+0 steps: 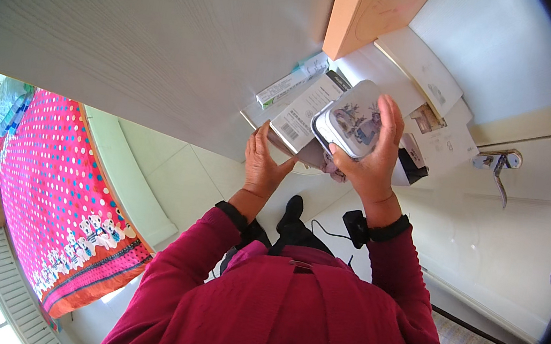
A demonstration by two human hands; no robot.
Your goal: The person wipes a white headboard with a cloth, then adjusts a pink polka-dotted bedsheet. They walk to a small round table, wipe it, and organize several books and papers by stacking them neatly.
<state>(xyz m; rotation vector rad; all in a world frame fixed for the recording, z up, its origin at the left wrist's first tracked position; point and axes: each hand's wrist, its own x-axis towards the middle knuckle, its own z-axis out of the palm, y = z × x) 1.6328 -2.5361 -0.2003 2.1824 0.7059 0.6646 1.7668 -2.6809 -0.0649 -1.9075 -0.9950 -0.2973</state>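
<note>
My right hand (375, 157) grips a white rounded tin box (354, 119) with a printed picture on its lid, held tilted in the air. Over by the front of a shelf surface, my left hand (266, 165) has its fingers on the near end of a white carton (301, 123) printed with a barcode; thumb and fingers are spread apart. Whether it grips the carton or only touches it, I cannot tell. A slim white and green carton (287, 86) lies beyond it. Under the tin, a greyish-pink item (312, 157) is partly hidden.
An orange box (371, 14) stands at the back. Papers (436, 97) and a black and white packet (411, 162) lie to the right. A white door with a metal lever handle (501, 164) is at the right. A bed with a pink dotted cover (67, 185) is at the left.
</note>
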